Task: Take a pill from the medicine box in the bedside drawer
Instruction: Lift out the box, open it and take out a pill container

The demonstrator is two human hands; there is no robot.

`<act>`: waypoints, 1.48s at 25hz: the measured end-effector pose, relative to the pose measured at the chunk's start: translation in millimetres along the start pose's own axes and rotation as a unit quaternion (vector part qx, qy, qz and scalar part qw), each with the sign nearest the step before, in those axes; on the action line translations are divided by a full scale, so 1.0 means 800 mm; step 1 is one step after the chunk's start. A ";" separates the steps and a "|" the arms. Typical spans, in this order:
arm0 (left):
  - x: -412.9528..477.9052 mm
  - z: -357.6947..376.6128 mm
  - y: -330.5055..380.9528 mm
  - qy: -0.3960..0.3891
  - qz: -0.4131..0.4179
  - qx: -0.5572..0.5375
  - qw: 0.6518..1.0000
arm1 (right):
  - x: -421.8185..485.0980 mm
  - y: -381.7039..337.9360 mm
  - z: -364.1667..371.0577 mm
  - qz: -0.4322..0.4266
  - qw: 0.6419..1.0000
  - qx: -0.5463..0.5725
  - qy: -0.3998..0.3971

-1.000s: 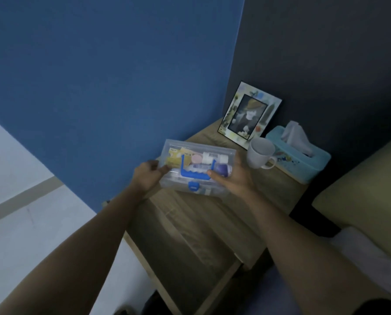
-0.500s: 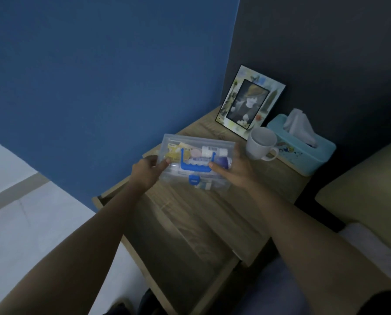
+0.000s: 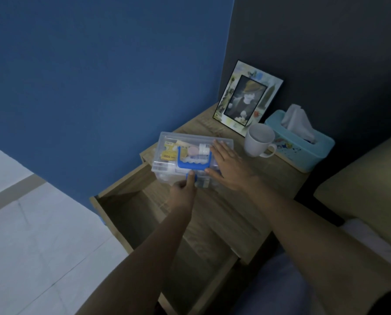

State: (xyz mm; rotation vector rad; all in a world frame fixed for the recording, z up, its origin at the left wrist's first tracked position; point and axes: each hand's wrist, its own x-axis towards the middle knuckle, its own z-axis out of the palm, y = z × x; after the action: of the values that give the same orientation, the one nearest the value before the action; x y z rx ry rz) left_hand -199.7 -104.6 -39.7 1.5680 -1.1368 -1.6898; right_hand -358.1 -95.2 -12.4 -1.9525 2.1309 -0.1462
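- My left hand (image 3: 182,191) pinches the blue latch (image 3: 191,177) of the box (image 3: 191,159), at the nightstand's (image 3: 278,178) front-left corner.
- My right hand (image 3: 229,165) lies flat, fingers open, on the lid.
- A yellow pack (image 3: 169,155) inside reads "500".

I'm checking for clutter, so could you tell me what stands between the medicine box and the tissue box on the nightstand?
In the head view, a white mug stands between the medicine box and the tissue box.

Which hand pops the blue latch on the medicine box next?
Left. The left hand already has a fingertip on the blue latch, while the right hand lies flat on the medicine box lid, steadying it.
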 end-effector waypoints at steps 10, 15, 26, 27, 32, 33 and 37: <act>0.008 -0.018 -0.023 -0.014 -0.009 -0.081 0.997 | 0.002 0.006 0.007 -0.009 1.000 0.024 0.006; 0.009 -0.033 -0.019 -0.016 -0.005 -0.028 0.999 | 0.004 0.009 0.010 -0.020 1.000 0.023 0.007; 0.020 -0.086 0.021 0.063 0.028 0.014 0.997 | 0.010 0.009 -0.032 -0.048 0.995 -0.053 -0.073; 0.021 -0.087 0.022 0.065 0.026 0.021 0.997 | 0.010 0.010 -0.042 -0.055 0.994 -0.059 -0.067; 0.023 -0.082 0.029 0.071 0.081 0.130 0.986 | 0.021 0.014 -0.091 -0.109 0.981 -0.124 0.104; 0.023 -0.081 0.031 0.074 0.091 0.159 0.980 | 0.028 0.015 -0.099 -0.097 0.979 -0.124 0.132; 0.032 -0.081 0.044 0.068 0.123 0.236 0.961 | 0.060 0.014 -0.116 -0.030 0.964 -0.147 0.218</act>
State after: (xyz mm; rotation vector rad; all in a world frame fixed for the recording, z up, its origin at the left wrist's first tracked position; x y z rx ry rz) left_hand -145.5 -157.0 -19.0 1.6983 -1.6697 -1.1814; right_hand -395.1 -150.6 69.2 -2.3319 2.4843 -0.3130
